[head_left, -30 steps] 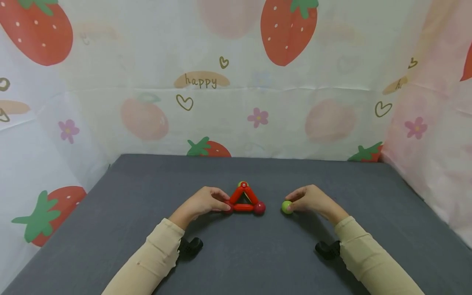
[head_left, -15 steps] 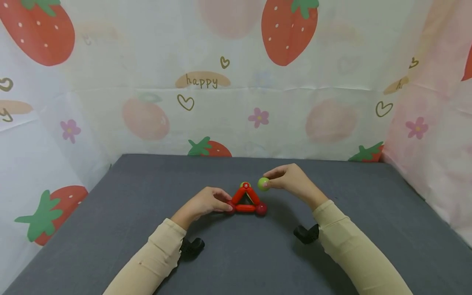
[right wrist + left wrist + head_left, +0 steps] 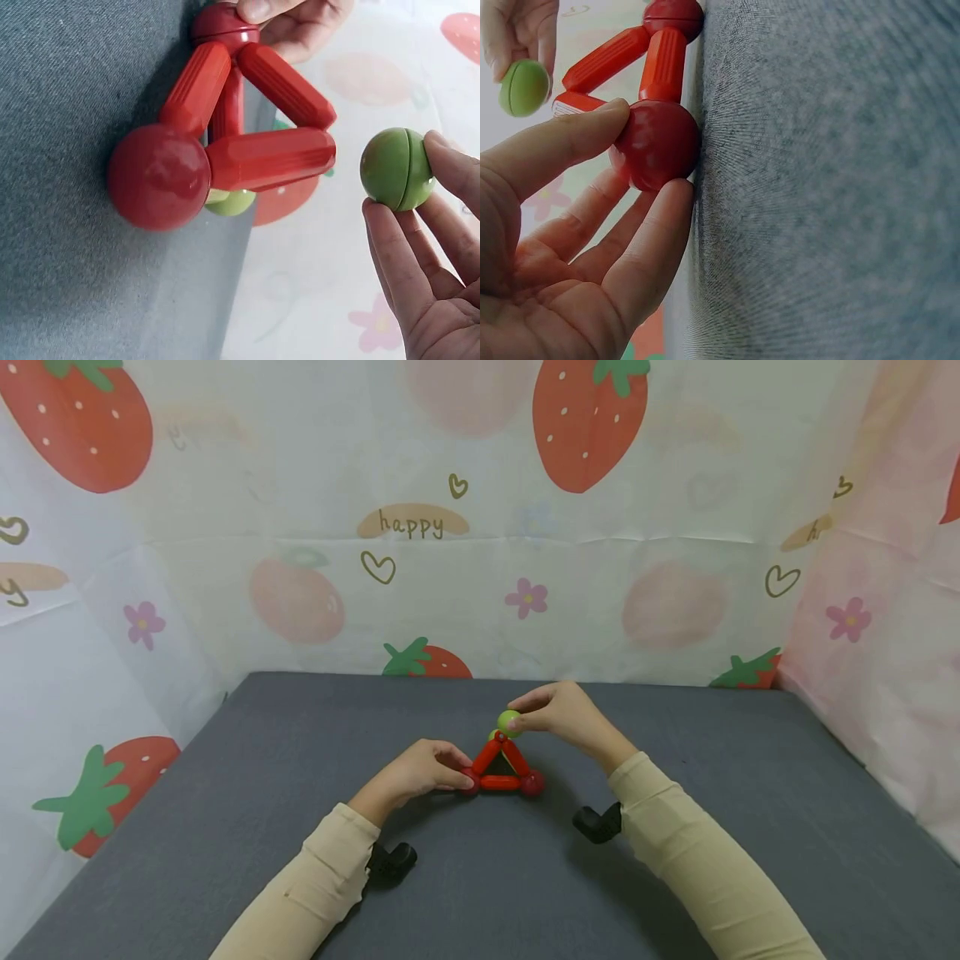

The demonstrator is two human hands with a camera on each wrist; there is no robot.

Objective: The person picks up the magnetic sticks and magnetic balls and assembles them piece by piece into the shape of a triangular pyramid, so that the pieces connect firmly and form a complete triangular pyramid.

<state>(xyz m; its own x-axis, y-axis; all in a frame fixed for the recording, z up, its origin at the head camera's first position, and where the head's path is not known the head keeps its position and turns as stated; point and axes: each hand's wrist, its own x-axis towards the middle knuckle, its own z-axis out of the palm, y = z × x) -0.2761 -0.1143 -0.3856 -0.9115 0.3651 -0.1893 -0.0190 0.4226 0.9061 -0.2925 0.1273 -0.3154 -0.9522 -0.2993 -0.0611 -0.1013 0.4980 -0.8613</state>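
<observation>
A small frame of red rods [image 3: 499, 783] and dark red balls stands on the table. My left hand [image 3: 420, 770] pinches its left ball [image 3: 660, 146] between thumb and fingers. The other front ball [image 3: 157, 178] sits at the right corner. Two sloping rods [image 3: 289, 86] meet at the top with no ball on their ends. My right hand [image 3: 564, 717] holds a green ball [image 3: 396, 169] by thumb and fingertips, just above that peak; the right wrist view shows a gap between them. Partly hidden behind the frame is another green ball [image 3: 232, 202].
The dark grey tabletop [image 3: 480, 877] spreads around the frame. A pale curtain [image 3: 585, 543] printed with strawberries hangs along the back and sides. A black wrist device [image 3: 597, 823] sits under the right sleeve, another [image 3: 393, 862] under the left.
My right hand has lifted the green ball from beside the frame, up and leftward, to just over its peak. The left hand keeps its grip on the red ball.
</observation>
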